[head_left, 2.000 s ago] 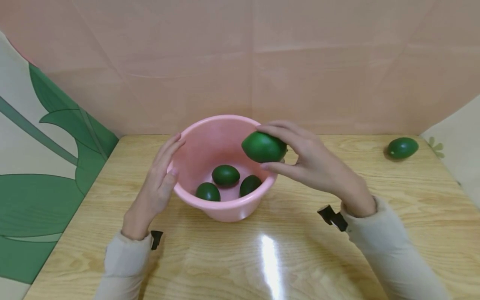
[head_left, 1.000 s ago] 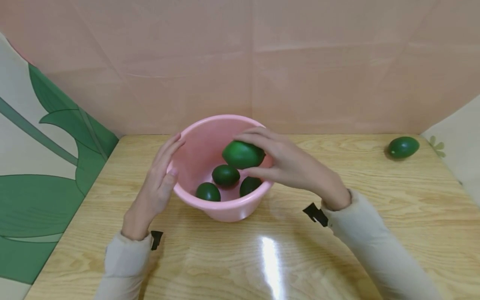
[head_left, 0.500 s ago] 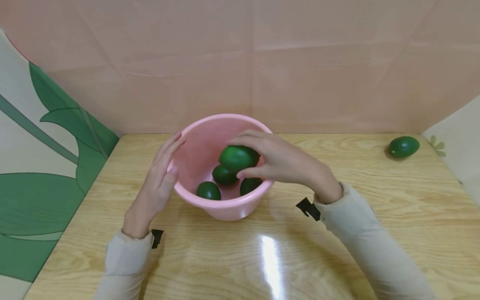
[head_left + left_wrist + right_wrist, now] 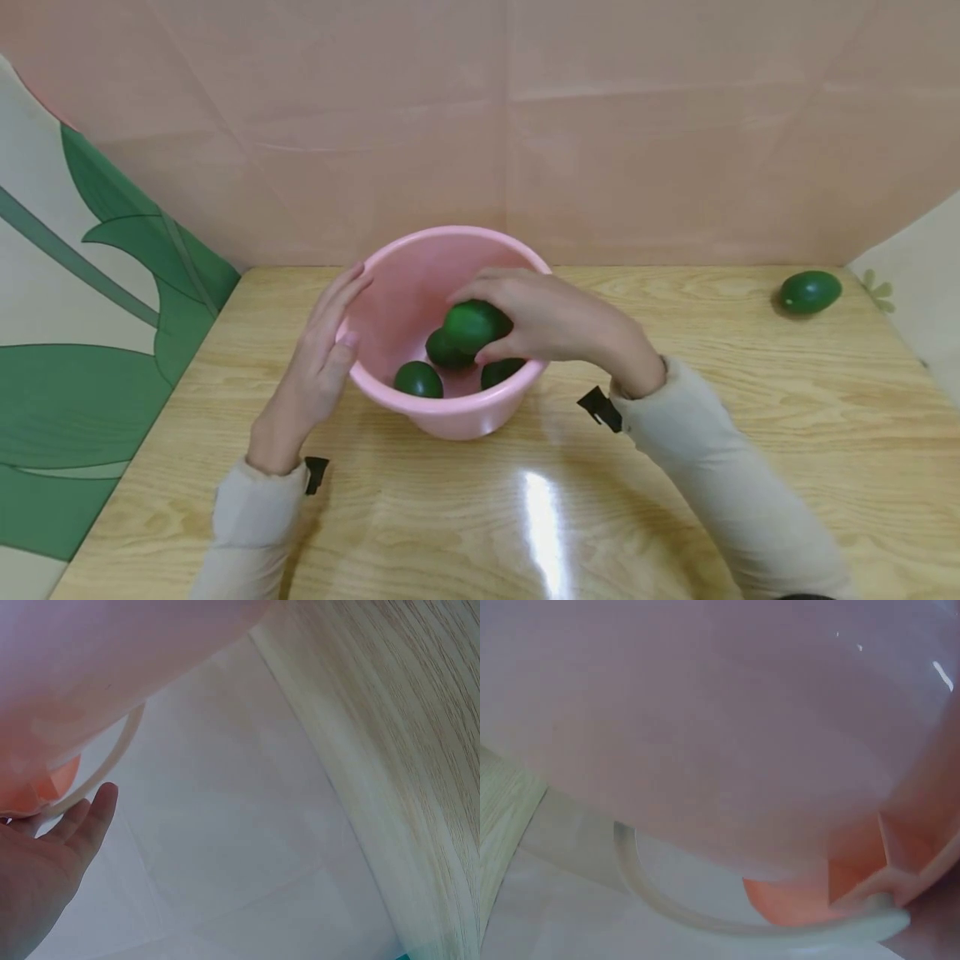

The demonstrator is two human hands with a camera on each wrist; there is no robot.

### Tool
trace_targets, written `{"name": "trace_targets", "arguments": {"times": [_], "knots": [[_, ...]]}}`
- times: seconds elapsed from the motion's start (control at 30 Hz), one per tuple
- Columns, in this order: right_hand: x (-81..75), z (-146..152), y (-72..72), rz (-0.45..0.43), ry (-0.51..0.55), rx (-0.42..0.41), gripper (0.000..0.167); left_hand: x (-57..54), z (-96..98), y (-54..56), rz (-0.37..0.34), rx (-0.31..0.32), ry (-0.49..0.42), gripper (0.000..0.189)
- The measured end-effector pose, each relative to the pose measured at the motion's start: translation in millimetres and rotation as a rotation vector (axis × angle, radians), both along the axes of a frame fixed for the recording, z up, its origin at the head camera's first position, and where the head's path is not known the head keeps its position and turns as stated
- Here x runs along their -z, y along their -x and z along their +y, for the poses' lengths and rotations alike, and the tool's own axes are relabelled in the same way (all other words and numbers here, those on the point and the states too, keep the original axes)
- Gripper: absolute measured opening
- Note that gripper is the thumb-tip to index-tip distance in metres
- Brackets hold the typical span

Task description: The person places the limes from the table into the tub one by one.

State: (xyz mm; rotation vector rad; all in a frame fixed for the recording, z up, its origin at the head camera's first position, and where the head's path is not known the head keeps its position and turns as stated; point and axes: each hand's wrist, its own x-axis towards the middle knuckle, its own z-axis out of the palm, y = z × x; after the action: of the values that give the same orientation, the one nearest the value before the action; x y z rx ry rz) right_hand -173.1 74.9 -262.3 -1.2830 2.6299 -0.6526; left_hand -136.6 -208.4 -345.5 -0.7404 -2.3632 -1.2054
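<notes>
My left hand [image 4: 311,367] rests against the left side of a pink bucket [image 4: 465,421], fingers mostly straight along its rim. In the left wrist view, those fingers [image 4: 94,821] lie beside the bucket's pale curved handle [image 4: 112,761]. My right hand [image 4: 551,321] reaches over the right rim and holds a glossy green oval fruit [image 4: 471,325] between thumb and fingers, inside the bucket. Below it lie a dark green fruit [image 4: 442,350], another fruit [image 4: 418,381] at the front left and a partly hidden one [image 4: 498,372] at the front right. The bucket wall [image 4: 705,735] fills the right wrist view.
Another green fruit [image 4: 810,292] lies at the table's far right corner. The wooden table [image 4: 420,533] ends at a pink covered wall [image 4: 637,167] just behind the bucket. A leaf-printed panel [image 4: 67,408] bounds the left side.
My right hand has carried the green fruit leftward and down from the right rim into the bucket, partly covering the fruits below. My left hand has stayed on the bucket.
</notes>
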Motion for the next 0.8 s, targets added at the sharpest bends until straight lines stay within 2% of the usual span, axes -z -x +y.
{"name": "trace_targets", "arguments": {"times": [0.2,0.8], "knots": [[1.6,-2.7,0.1,0.039,-0.035,-0.002,0.057,0.9,-0.1,0.0,0.005,0.001,-0.001,0.058],[2.3,-5.6,-2.3,0.008,-0.077,0.024,0.059,-1.1,-1.4,-2.7,0.003,-0.005,0.009,0.058]]}}
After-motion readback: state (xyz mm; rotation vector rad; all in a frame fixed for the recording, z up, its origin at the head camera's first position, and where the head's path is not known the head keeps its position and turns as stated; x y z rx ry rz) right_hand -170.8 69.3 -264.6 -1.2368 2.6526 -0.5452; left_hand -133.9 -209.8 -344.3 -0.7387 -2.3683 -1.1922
